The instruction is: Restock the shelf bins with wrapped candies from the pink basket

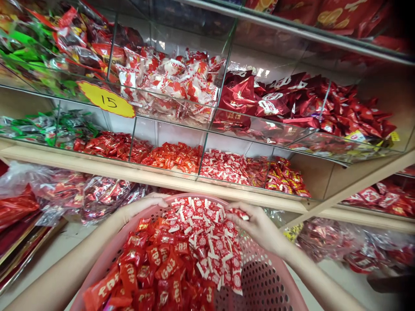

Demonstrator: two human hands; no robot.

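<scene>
Pink perforated basket (pixel 266 280) low in my view, heaped with wrapped sweets: red-and-white candies (pixel 207 237) on the far side, solid red packets (pixel 152 268) nearer me. Right hand (pixel 259 226) sits on the far right of the heap, fingers curled and pinched on one or two of the red-and-white candies at the tips. Left hand (pixel 142 206) grips the basket's far left rim, fingers wrapped over the edge (what lies under the palm I cannot tell). Beyond the basket, a wooden shelf edge (pixel 162 175) fronts a row of glass bins (pixel 168 157) holding red and red-and-white sweets; a matching red-and-white lot (pixel 223 166) lies just above the right hand. Higher tier carries larger packs (pixel 175 82) and a yellow price tag (pixel 105 100) marked 15. Bagged stock (pixel 81 192) below the shelf at left. Risks as I judge them: the heap stands above the rim, so a tilt from the single-handed hold could spill wrappers over the edge; the pinch is light and slick wrappers may slip; the two sorts touch and could mix.
</scene>
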